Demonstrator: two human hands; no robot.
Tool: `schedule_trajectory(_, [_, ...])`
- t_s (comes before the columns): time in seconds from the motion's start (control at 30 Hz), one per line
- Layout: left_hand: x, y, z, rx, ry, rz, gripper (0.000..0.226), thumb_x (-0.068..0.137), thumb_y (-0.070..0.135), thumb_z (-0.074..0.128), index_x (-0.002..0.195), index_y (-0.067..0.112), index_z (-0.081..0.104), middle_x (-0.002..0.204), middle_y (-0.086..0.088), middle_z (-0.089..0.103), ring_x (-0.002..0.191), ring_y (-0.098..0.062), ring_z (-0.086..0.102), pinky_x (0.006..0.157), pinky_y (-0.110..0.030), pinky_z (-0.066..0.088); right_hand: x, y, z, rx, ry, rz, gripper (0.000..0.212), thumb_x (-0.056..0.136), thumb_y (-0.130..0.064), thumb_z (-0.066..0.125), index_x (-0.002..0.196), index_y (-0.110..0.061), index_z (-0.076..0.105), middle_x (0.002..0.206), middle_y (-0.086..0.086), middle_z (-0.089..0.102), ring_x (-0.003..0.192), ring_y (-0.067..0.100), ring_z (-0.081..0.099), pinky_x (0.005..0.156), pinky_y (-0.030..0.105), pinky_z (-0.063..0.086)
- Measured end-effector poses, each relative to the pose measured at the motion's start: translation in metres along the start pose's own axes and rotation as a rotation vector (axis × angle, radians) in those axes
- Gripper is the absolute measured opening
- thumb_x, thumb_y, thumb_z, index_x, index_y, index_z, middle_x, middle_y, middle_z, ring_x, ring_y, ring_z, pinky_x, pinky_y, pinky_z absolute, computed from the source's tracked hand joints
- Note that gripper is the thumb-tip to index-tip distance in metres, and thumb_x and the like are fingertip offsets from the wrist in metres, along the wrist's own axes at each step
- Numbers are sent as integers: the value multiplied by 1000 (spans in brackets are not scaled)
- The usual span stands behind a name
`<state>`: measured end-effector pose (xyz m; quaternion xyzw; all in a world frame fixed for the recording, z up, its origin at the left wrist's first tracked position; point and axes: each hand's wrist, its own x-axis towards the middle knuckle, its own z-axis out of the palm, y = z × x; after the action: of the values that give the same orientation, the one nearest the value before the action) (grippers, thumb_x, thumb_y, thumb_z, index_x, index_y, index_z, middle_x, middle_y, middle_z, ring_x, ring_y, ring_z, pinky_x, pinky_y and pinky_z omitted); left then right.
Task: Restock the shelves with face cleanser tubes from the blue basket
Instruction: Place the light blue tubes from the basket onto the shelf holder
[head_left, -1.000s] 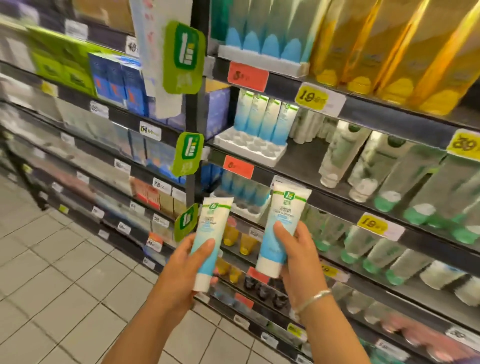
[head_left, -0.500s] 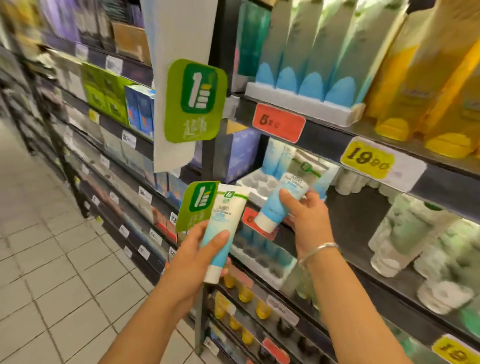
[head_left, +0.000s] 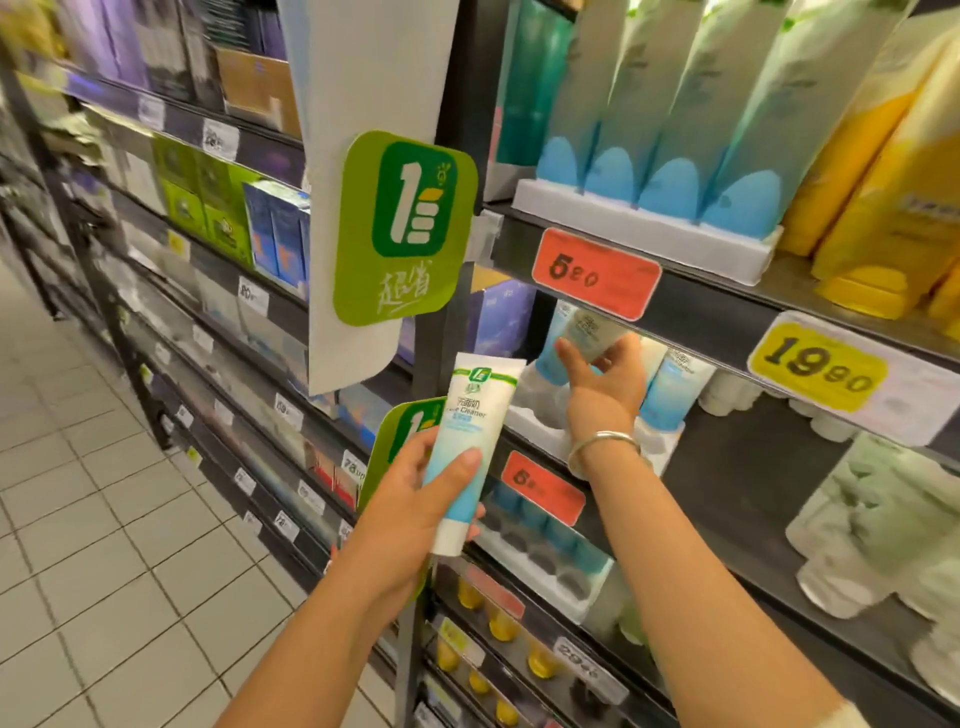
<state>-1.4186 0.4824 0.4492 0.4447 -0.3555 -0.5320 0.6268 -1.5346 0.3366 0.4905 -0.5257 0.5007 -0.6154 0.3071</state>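
Right hand (head_left: 605, 395), fingers curled round a white-and-blue cleanser tube (head_left: 589, 332), reaches above the white moulded plastic shelf tray (head_left: 540, 431); seat the cap squarely in an empty socket. Left hand (head_left: 415, 499), below-left of tray, grips a second white-and-blue cleanser tube (head_left: 470, 447), held ready.

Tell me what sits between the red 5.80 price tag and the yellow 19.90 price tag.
Head view: only bare dark shelf edge between red tag and yellow tag.

Upper shelf (head_left: 717, 322) caps tray (head_left: 540, 441) access (tubes (head_left: 670, 389) behind).
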Motion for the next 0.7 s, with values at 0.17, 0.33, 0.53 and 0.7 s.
schedule_trajectory(0.17, [15, 2, 0, -18, 19, 47, 47, 58, 43, 70, 101, 32, 57, 73, 12, 68, 60, -8, 64, 52, -21, 51, 3, 3, 18, -103, 24, -50, 26, 79, -19, 71, 98, -8, 57, 105, 12, 62, 92, 22, 57, 81, 33, 47])
schedule_trajectory(0.33, [26, 3, -5, 0, -37, 51, 49, 59, 44, 70, 104, 33, 55, 78, 14, 69, 63, -6, 65, 54, -20, 51, 10, 1, 27, -252, 20, -77, 30, 80, -21, 70, 103, -7, 55, 109, 10, 63, 91, 16, 55, 73, 16, 39])
schedule_trajectory(0.53, [32, -1, -13, 7, -80, 53, 52, 58, 47, 70, 106, 36, 54, 83, 15, 70, 65, -5, 66, 56, -19, 52, 22, -1, 35, -576, -16, -75, 42, 80, -29, 70, 108, -2, 55, 114, 16, 59, 105, 31, 54, 88, 35, 41])
schedule_trajectory(0.7, [36, 1, -17, -12, -120, 50, 53, 57, 47, 71, 106, 36, 54, 83, 15, 70, 66, -5, 66, 57, -21, 53, 21, 0, 43, -636, 10, 14, 46, 79, -34, 71, 108, -4, 51, 114, 15, 55, 104, 32, 55, 85, 38, 45])
